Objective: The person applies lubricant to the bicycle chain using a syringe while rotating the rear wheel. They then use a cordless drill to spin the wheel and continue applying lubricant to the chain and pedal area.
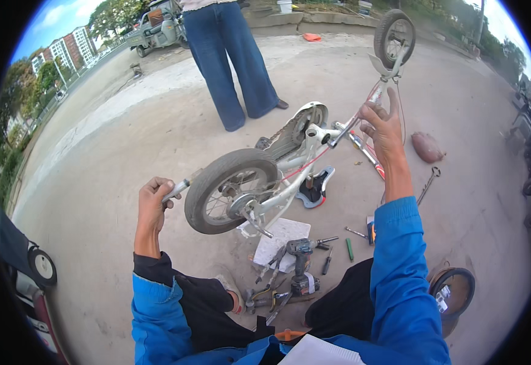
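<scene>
Several fingers of the left hand [154,198] clasp a grey tube [178,190] just left of the white bicycle [311,145]; nearer than the bicycle lies a drill [302,263]; by the bicycle's front part, the right hand [386,131] is half-curled, its grip unclear.

White bicycle frame [311,147], dark-grey tyre [199,198]

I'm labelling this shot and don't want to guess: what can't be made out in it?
Grey cylinder: head view; one end hidden by the left hand.
Bicycle: head view; part behind the right hand hidden, so its grip is unclear.
Standing person: head view; upper body cut off by the top edge.
Vehicles at far right: head view; cut off by the dark fisheye rim.
</scene>
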### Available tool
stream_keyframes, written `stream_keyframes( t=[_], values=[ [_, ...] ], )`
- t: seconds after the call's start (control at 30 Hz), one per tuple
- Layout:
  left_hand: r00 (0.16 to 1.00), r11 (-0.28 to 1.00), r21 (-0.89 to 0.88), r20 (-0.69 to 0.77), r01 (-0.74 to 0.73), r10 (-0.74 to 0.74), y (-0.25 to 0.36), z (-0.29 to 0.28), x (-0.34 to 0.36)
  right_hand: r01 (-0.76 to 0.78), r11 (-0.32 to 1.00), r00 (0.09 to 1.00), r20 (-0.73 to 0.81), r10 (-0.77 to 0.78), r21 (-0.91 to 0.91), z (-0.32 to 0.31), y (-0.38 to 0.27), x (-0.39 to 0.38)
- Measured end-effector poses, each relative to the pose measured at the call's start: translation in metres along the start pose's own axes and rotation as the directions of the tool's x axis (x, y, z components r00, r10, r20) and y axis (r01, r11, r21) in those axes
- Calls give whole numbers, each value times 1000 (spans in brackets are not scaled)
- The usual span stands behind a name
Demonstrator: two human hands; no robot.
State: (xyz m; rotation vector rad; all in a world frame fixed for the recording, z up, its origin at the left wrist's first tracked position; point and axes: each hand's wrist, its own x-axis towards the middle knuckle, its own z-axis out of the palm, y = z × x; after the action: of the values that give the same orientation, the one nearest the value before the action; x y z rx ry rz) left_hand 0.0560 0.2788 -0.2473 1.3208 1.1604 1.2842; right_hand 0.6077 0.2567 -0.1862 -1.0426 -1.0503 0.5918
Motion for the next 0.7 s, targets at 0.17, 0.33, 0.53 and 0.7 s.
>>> stream_keyframes(
  t=[0.17,0.33,0.53,0.7],
  values=[
    [998,999,-4,-50,49,-49,11,3,-2,-94,989,979,189,71,115,30,4,-11],
    [997,999,-24,-51,48,-50,17,-1,-5,-161,987,965,210,158,-2,43,0,-20],
    [998,999,-38,-58,12,-14,6,-12,-3,-246,964,920,340,198,104,44,2,-16],
    [996,991,-128,-77,26,-36,-5,-20,7,-103,695,987,-15,163,712,-31,0,6]
  ],
)
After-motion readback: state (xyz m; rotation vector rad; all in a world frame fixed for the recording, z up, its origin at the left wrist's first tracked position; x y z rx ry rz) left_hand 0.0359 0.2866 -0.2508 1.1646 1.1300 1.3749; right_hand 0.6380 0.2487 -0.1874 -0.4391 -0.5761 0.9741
